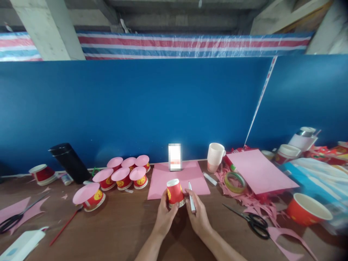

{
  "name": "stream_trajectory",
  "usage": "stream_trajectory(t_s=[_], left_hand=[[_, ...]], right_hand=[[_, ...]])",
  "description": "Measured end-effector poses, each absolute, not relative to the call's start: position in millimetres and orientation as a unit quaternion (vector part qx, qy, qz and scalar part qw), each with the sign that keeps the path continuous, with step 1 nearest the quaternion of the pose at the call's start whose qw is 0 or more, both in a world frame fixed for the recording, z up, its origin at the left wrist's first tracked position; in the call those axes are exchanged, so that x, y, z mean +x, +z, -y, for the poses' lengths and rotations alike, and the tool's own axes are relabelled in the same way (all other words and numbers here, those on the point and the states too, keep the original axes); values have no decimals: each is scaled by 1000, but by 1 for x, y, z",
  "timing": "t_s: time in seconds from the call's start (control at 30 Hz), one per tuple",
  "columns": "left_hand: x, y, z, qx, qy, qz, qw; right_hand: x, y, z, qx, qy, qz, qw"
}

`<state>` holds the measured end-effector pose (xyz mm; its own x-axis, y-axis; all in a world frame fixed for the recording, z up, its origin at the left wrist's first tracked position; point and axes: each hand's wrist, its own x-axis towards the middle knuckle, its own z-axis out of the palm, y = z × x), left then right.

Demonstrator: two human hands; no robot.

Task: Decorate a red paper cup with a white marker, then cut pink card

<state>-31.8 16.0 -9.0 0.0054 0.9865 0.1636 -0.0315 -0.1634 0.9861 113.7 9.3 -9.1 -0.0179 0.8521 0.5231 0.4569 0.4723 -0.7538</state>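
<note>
A red paper cup with a yellow print is upside down, its narrow white end upward. My left hand is closed round its lower left side. In my right hand is a white marker pen, held nearly upright; the fingertips are close to the cup's right side. Whether they touch it I cannot tell. Behind the cup lies a pink paper sheet, with a blurred-out white block at its far edge. A white pen cap or tube rests right of the sheet.
Several upturned red cups topped with pink discs stand at left, near a black bottle. A white mug, green tape roll, scissors, pink scraps and an orange bowl are at right. A blue partition rises behind.
</note>
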Motion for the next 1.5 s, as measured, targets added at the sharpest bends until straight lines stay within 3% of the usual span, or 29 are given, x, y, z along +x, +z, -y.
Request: stream_trajectory(t_s=[1.5], left_hand=[[-31,-7,-15,537,540,-458,458]], right_hand=[[114,-7,-9,-468,200,684,524]])
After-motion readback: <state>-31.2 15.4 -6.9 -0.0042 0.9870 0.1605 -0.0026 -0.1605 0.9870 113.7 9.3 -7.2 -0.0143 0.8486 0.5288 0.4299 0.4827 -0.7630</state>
